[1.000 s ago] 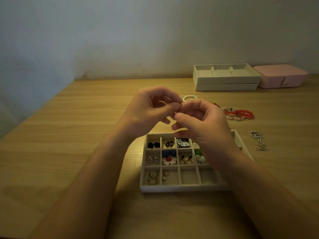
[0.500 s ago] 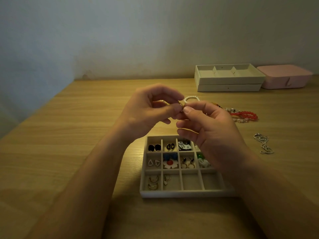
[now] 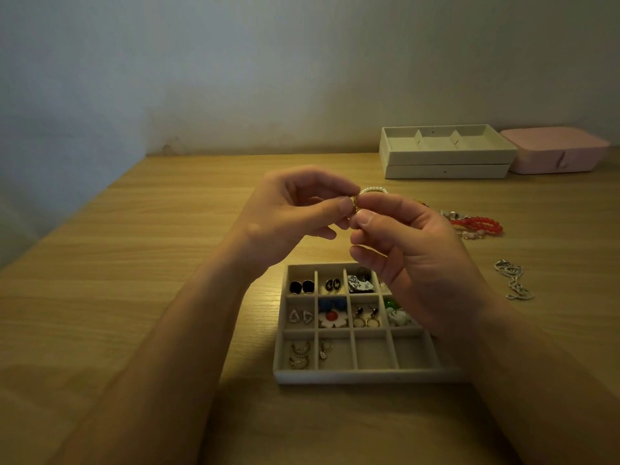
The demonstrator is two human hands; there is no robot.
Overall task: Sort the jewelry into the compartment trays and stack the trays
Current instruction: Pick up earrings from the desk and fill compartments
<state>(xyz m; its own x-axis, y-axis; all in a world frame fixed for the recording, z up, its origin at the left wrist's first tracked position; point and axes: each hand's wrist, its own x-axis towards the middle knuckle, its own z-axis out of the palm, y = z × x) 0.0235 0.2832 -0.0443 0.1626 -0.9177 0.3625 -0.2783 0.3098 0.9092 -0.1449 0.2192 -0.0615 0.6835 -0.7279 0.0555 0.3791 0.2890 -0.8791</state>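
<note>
One gold piece (image 3: 354,203) sits pinched between left hand (image 3: 292,214) and right hand (image 3: 416,253) fingers (image 3: 367,218).

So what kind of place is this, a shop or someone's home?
Probably a home, at a desk or dressing table: a plain wooden tabletop against a bare wall, a pink box, and a compartment tray of mixed earrings.

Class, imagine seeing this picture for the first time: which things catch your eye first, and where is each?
First, the left hand and right hand meet mid-frame above the table, both pinching a small gold piece. Just below them sits the compartment tray, its cells holding earrings and a red-centred flower. To the right, a red bead bracelet lies loose.
</note>
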